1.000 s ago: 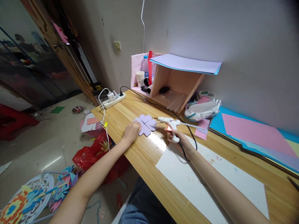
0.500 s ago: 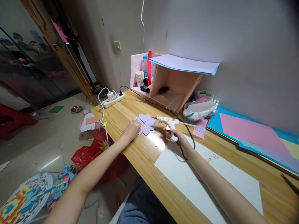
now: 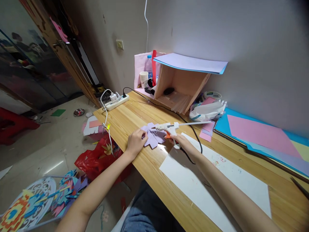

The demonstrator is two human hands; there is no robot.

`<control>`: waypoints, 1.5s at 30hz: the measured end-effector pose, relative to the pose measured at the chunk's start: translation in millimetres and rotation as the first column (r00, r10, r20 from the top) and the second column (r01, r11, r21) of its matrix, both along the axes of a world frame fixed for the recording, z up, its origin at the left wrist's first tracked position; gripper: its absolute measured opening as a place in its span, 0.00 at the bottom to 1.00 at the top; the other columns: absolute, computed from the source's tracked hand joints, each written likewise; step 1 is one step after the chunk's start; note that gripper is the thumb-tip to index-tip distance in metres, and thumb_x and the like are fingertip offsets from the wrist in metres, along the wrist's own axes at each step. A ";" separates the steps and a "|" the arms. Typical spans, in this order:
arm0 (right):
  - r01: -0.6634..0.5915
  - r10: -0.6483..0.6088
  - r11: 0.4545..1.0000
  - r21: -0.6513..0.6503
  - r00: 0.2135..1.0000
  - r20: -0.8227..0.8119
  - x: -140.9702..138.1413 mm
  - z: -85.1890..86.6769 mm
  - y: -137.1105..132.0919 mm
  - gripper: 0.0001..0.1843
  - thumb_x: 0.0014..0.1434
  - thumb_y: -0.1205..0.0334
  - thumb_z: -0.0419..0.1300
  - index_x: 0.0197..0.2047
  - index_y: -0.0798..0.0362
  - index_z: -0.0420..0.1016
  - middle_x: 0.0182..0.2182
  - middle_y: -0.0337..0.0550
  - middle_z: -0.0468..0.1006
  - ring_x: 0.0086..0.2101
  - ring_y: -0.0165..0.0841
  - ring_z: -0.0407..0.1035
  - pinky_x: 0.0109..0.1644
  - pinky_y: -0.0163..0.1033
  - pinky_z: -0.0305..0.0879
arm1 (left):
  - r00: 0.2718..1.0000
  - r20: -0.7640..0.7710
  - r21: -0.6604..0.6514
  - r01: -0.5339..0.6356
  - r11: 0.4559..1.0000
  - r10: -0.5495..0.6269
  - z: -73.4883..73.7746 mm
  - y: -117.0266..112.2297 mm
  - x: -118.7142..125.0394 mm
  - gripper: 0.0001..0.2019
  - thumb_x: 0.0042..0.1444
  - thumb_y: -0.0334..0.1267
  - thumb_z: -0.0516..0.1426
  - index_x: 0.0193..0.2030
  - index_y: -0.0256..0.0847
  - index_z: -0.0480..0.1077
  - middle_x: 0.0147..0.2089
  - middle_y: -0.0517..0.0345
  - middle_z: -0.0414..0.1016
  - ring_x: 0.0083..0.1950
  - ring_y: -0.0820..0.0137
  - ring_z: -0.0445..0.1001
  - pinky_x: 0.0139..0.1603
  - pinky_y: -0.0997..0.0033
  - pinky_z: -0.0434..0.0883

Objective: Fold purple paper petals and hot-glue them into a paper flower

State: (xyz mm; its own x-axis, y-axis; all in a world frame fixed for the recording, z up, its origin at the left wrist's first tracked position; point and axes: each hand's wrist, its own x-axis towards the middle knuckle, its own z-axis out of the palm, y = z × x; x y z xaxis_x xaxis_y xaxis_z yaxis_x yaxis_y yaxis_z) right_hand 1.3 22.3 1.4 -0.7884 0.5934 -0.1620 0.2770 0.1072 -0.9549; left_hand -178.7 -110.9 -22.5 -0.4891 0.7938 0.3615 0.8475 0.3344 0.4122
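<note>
A purple paper flower (image 3: 152,140) with several petals lies on the wooden table (image 3: 135,109). Its left edge is pinched by my left hand (image 3: 136,142), whose fingers are closed. My right hand (image 3: 182,143) grips a white hot glue gun (image 3: 171,129) with an orange trigger. The gun's nozzle points left, over the middle of the flower. Out of its back end sticks a long translucent glue stick (image 3: 195,123), and a black cord hangs from its handle. Whether the nozzle touches the paper, I cannot tell.
A white sheet (image 3: 217,183) lies beneath my right forearm. Behind stand a power strip (image 3: 118,102), paper cups (image 3: 144,79) and an open wooden box (image 3: 181,85). Coloured paper (image 3: 263,135) is stacked at right, near dark scissors (image 3: 300,188). A red bag (image 3: 94,161) sits below the table edge.
The glue gun has moved left, its nozzle going from beside the flower to over its middle. The flower has shifted slightly right and down, with my left hand still on its edge.
</note>
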 end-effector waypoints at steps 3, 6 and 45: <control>-0.083 0.076 0.994 0.075 0.993 0.088 1.6 6.6 -2.7 0.19 0.55 0.47 0.49 0.27 0.54 0.68 0.25 0.38 0.65 0.28 0.31 0.59 0.34 0.36 0.54 | 0.994 0.105 0.061 -0.040 0.997 0.034 -3.9 -1.3 4.1 0.05 0.53 0.34 0.53 0.30 0.40 0.70 0.33 0.58 0.72 0.34 0.71 0.70 0.36 0.74 0.64; -0.141 0.116 0.975 0.172 0.982 0.147 0.4 9.3 -5.3 0.18 0.56 0.49 0.48 0.30 0.53 0.69 0.26 0.38 0.65 0.28 0.31 0.59 0.35 0.36 0.54 | 0.979 0.198 0.095 -0.061 0.994 0.041 -6.9 0.5 4.2 0.05 0.52 0.33 0.54 0.28 0.40 0.69 0.31 0.59 0.71 0.32 0.72 0.70 0.34 0.74 0.65; -0.012 0.014 1.000 -0.014 0.983 0.182 -9.9 23.9 -3.8 0.15 0.52 0.53 0.52 0.26 0.54 0.74 0.24 0.40 0.68 0.27 0.31 0.59 0.30 0.36 0.50 | 0.994 0.084 -0.058 0.078 0.995 -0.073 -2.6 -4.5 6.5 0.12 0.57 0.35 0.50 0.46 0.45 0.70 0.41 0.57 0.71 0.43 0.69 0.69 0.42 0.71 0.66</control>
